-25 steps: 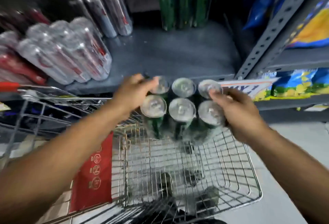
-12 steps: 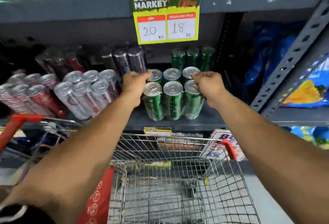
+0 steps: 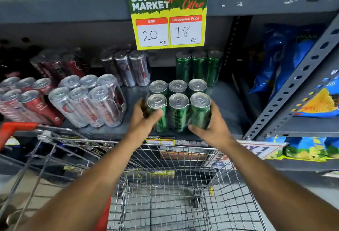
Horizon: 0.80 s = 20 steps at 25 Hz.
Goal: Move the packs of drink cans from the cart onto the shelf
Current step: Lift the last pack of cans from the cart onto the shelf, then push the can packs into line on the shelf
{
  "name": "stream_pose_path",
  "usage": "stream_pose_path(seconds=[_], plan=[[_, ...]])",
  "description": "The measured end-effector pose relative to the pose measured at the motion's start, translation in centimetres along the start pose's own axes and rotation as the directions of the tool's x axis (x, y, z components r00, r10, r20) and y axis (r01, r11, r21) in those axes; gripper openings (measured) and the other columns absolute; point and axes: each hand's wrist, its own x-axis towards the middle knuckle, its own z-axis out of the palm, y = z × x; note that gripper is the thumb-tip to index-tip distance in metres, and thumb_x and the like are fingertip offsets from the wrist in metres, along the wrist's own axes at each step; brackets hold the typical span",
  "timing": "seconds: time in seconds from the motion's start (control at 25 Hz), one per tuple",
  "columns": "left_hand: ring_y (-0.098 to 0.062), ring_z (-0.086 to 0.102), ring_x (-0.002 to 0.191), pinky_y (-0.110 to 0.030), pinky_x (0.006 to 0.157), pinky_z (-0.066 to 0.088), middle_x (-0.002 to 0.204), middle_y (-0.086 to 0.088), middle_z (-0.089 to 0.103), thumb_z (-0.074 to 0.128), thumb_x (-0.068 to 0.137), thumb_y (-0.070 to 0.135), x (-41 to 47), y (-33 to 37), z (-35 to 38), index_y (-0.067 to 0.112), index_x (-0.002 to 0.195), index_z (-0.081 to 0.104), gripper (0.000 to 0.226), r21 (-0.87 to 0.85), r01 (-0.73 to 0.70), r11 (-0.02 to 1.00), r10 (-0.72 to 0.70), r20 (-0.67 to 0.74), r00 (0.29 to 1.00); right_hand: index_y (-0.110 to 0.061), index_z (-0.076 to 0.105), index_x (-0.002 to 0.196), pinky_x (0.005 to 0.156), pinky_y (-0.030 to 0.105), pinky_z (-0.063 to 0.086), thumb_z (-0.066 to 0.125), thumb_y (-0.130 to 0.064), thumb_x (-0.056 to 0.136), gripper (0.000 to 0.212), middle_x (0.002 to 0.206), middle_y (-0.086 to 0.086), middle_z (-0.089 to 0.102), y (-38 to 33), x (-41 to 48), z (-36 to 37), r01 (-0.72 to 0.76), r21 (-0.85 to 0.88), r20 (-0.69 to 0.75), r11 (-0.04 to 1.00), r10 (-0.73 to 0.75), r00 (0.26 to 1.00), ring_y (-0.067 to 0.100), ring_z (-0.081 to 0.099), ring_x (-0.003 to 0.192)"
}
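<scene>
A shrink-wrapped pack of green cans (image 3: 178, 110) stands upright on the grey shelf (image 3: 225, 102), near its front edge. My left hand (image 3: 145, 119) wraps the pack's left side, fingers around the front left can. My right hand (image 3: 211, 126) cups its lower right corner. Behind it stands another row of green cans (image 3: 199, 66). The wire cart (image 3: 174, 203) sits below the shelf, and its basket shows no packs in the visible part.
A silver can pack (image 3: 88, 100) and a red can pack (image 3: 27, 100) lie tilted at the left of the shelf. More silver cans (image 3: 128, 67) stand behind. A price sign (image 3: 168, 18) hangs above. Blue snack bags (image 3: 286, 56) fill the right-hand rack.
Both hands lifted the green pack out of the cart and set it down on the shelf. My hands have slid from the can tops to the pack's lower sides.
</scene>
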Motion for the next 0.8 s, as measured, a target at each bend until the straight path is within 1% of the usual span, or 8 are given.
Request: stream_pose_path(seconds=[0.04, 0.12, 0.2, 0.32, 0.44, 0.64, 0.72, 0.8], plan=[[-0.007, 0.064, 0.095, -0.024, 0.081, 0.054, 0.104, 0.007, 0.067, 0.079, 0.059, 0.051, -0.5, -1.1, 0.3, 0.015, 0.116, 0.052, 0.073, 0.095, 0.007, 0.995, -0.012, 0.051, 0.999, -0.025, 0.035, 0.137, 0.096, 0.025, 0.038, 0.081, -0.034, 0.065, 0.086, 0.125, -0.011, 0.054, 0.6, -0.1, 0.5, 0.022, -0.046, -0.033, 0.999, -0.024, 0.999, 0.013, 0.052, 0.121], [-0.02, 0.067, 0.098, -0.04, 0.088, 0.055, 0.106, -0.005, 0.071, 0.085, 0.06, 0.033, 0.0, -2.2, 0.8, 0.013, 0.111, 0.058, 0.061, 0.24, 0.013, 0.971, -0.017, 0.012, 1.0, -0.023, 0.043, 0.129, 0.091, 0.024, 0.038, 0.079, -0.023, 0.071, 0.068, 0.117, -0.008, 0.058, 0.7, -0.1, 1.2, 0.025, -0.077, -0.09, 0.997, -0.032, 0.995, 0.014, 0.055, 0.113], [-0.023, 0.068, 0.096, -0.045, 0.088, 0.054, 0.104, -0.007, 0.072, 0.084, 0.063, 0.024, 0.6, -2.2, 1.3, 0.013, 0.107, 0.061, 0.051, 0.246, 0.016, 0.969, -0.014, -0.011, 1.0, -0.021, 0.045, 0.128, 0.091, 0.026, 0.039, 0.078, -0.021, 0.074, 0.064, 0.118, -0.004, 0.06, 1.0, -0.1, 1.0, 0.033, -0.089, -0.116, 0.995, -0.043, 0.992, 0.012, 0.053, 0.108], [-0.017, 0.067, 0.094, -0.039, 0.086, 0.055, 0.105, -0.003, 0.071, 0.082, 0.063, 0.031, 0.2, -1.4, 3.8, 0.017, 0.107, 0.06, 0.051, 0.269, 0.008, 0.963, -0.014, 0.021, 1.0, -0.019, 0.046, 0.126, 0.088, 0.027, 0.042, 0.076, -0.02, 0.076, 0.058, 0.108, -0.01, 0.06, 2.1, -0.7, -0.9, 0.008, -0.081, -0.164, 0.997, -0.021, 0.986, 0.015, 0.055, 0.106], [-0.015, 0.066, 0.09, -0.032, 0.076, 0.054, 0.103, 0.0, 0.07, 0.078, 0.062, 0.042, -0.3, -0.7, 6.9, 0.021, 0.106, 0.058, 0.053, 0.337, -0.041, 0.941, 0.028, 0.043, 0.999, -0.018, 0.041, 0.132, 0.092, 0.032, 0.043, 0.073, -0.021, 0.08, 0.061, 0.12, 0.0, 0.061, 3.3, -0.8, -3.7, -0.024, -0.11, -0.153, 0.994, 0.006, 0.988, 0.019, 0.054, 0.112], [-0.018, 0.065, 0.094, -0.04, 0.082, 0.056, 0.106, -0.001, 0.069, 0.074, 0.061, 0.05, -0.3, -0.9, 7.4, 0.02, 0.11, 0.056, 0.06, 0.38, -0.039, 0.924, 0.019, 0.058, 0.998, -0.017, 0.038, 0.134, 0.088, 0.026, 0.037, 0.071, -0.022, 0.082, 0.062, 0.116, -0.002, 0.057, 4.1, -0.5, -4.8, -0.007, -0.125, -0.094, 0.992, -0.005, 0.996, 0.016, 0.053, 0.105], [-0.018, 0.065, 0.095, -0.04, 0.082, 0.056, 0.107, -0.001, 0.069, 0.075, 0.062, 0.049, -0.2, -0.8, 7.4, 0.021, 0.111, 0.055, 0.06, 0.378, -0.038, 0.925, 0.019, 0.055, 0.998, -0.018, 0.039, 0.133, 0.089, 0.027, 0.038, 0.07, -0.023, 0.082, 0.06, 0.115, -0.004, 0.056, 4.3, -0.2, -4.9, -0.019, -0.128, -0.062, 0.992, 0.011, 0.998, 0.016, 0.053, 0.106], [-0.019, 0.063, 0.102, -0.039, 0.087, 0.054, 0.114, -0.002, 0.067, 0.076, 0.065, 0.044, -0.3, -0.3, 7.1, 0.021, 0.117, 0.052, 0.062, 0.367, -0.034, 0.929, -0.004, 0.102, 0.995, -0.017, 0.04, 0.13, 0.091, 0.033, 0.043, 0.07, -0.025, 0.083, 0.057, 0.118, -0.001, 0.057, 4.0, -0.3, -4.8, -0.036, -0.133, -0.055, 0.991, 0.029, 0.998, 0.02, 0.054, 0.11]])
